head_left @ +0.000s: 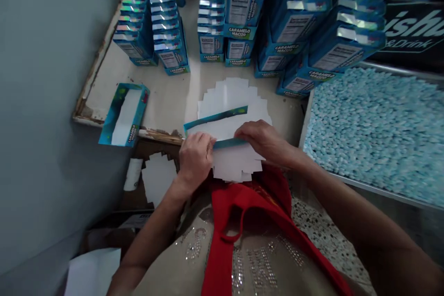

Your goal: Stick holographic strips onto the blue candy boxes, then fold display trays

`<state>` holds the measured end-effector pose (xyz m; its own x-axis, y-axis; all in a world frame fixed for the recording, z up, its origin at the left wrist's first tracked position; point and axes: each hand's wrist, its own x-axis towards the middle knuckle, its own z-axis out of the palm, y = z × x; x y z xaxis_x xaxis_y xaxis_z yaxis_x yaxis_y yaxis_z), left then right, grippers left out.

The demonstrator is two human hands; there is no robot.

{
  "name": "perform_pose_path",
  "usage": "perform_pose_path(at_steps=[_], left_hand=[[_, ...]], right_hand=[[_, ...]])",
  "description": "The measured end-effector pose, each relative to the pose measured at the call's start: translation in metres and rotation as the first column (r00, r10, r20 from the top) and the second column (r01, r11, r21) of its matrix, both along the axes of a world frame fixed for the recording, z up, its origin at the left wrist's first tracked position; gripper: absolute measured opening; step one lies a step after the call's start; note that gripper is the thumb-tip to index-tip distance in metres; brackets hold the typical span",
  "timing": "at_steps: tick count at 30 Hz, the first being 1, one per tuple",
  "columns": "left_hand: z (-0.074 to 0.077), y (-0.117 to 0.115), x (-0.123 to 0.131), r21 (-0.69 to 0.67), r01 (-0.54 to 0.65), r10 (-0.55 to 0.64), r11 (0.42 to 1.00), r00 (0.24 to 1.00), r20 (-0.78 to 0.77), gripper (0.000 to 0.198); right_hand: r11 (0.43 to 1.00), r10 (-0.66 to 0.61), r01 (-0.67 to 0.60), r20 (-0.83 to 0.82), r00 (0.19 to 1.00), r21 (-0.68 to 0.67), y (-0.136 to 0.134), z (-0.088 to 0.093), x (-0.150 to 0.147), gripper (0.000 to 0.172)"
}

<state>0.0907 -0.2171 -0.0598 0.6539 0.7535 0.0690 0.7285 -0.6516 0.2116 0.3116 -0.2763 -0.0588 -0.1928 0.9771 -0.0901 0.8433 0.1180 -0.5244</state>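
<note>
A fanned pile of flat white box blanks (233, 97) lies on the table in front of me. On top of it a single blank (217, 120) is being folded, its blue printed flaps turned up. My left hand (194, 157) is closed on the near left corner of that blank. My right hand (264, 141) presses and pinches its near edge on the right. An open, formed blue box (125, 114) marked "Caramelo Macizo" lies at the table's left edge.
Stacks of closed blue boxes (243, 14) fill the back of the table (166, 97). A metal tray of pale blue candies (374, 129) stands on the right. A grey wall runs along the left. White sheets (157, 175) lie lower down, below the table edge.
</note>
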Motion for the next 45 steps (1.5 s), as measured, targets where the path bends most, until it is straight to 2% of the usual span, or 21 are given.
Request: perform_pose_path(at_steps=[2, 5, 9, 14, 17, 21, 25, 28, 30, 32, 35, 37, 39, 42, 43, 45], left_hand=[[-0.003, 0.016, 0.008, -0.064, 0.023, -0.027, 0.998, 0.998, -0.064, 0.039], [-0.003, 0.027, 0.013, -0.057, 0.034, -0.041, 0.998, 0.991, -0.127, 0.033], [-0.009, 0.018, 0.006, 0.105, 0.017, -0.012, 0.994, 0.999, -0.048, 0.034], [-0.025, 0.001, -0.007, 0.123, 0.161, -0.164, 0.979, 0.986, 0.013, 0.032], [-0.031, -0.004, -0.006, 0.134, 0.162, -0.151, 0.978, 0.985, -0.090, 0.032], [-0.029, -0.001, 0.000, 0.127, 0.128, -0.098, 0.984, 0.970, -0.222, 0.028], [-0.023, 0.002, 0.003, 0.092, 0.099, -0.073, 0.991, 0.965, -0.251, 0.028], [-0.014, -0.007, 0.001, 0.043, 0.084, -0.068, 0.996, 0.957, -0.280, 0.024], [-0.002, -0.015, -0.001, -0.024, 0.078, -0.081, 0.997, 0.963, -0.257, 0.019], [0.012, -0.017, 0.001, -0.104, 0.116, -0.131, 0.988, 0.980, -0.153, 0.017], [0.025, 0.003, 0.021, -0.103, 0.112, -0.102, 0.988, 0.991, 0.091, 0.029], [0.020, 0.031, 0.042, -0.145, 0.030, -0.001, 0.989, 0.980, 0.199, 0.046], [0.006, 0.060, 0.064, -0.323, -0.020, 0.084, 0.946, 0.979, 0.186, 0.056], [-0.017, 0.087, 0.085, -0.478, -0.053, 0.126, 0.877, 0.985, 0.122, 0.033], [-0.023, 0.089, 0.088, -0.496, -0.048, 0.124, 0.867, 0.985, 0.121, 0.026], [-0.028, 0.086, 0.090, -0.518, -0.045, 0.121, 0.854, 0.986, 0.115, 0.026]], right_hand=[[0.999, -0.040, 0.042, 0.105, 0.994, -0.017, 0.006, -0.003, -0.005, 0.033], [0.986, -0.122, 0.083, 0.282, 0.952, 0.147, 0.003, -0.008, -0.016, 0.034], [0.971, -0.066, -0.016, 0.335, 0.940, 0.237, -0.018, -0.021, -0.029, 0.026], [0.947, -0.172, 0.059, 0.344, 0.923, 0.316, -0.028, -0.042, -0.037, 0.027], [0.963, -0.157, 0.057, 0.374, 0.914, 0.265, -0.018, -0.043, -0.036, 0.024], [0.983, -0.083, 0.009, 0.400, 0.913, 0.183, -0.004, -0.037, -0.034, 0.032], [1.000, -0.003, 0.006, 0.325, 0.946, -0.010, 0.005, -0.028, -0.026, 0.034], [0.984, 0.131, -0.106, 0.182, 0.974, -0.140, 0.006, -0.018, -0.009, 0.020], [0.969, 0.219, -0.202, 0.114, 0.969, -0.142, 0.001, -0.008, 0.005, 0.008], [0.964, 0.260, -0.249, 0.135, 0.956, -0.094, -0.004, 0.001, 0.017, 0.021], [0.968, 0.240, -0.251, 0.230, 0.943, 0.020, -0.007, 0.009, 0.029, 0.029], [0.956, 0.239, -0.269, 0.224, 0.945, 0.118, -0.004, 0.006, 0.034, 0.032], [0.934, 0.246, -0.282, 0.179, 0.953, 0.220, -0.003, -0.004, 0.038, 0.036], [0.914, 0.214, -0.227, 0.075, 0.974, 0.337, -0.007, -0.024, 0.041, 0.042], [0.917, 0.194, -0.196, 0.042, 0.980, 0.348, -0.010, -0.030, 0.040, 0.042], [0.927, 0.176, -0.174, 0.022, 0.984, 0.334, -0.015, -0.037, 0.037, 0.035]])
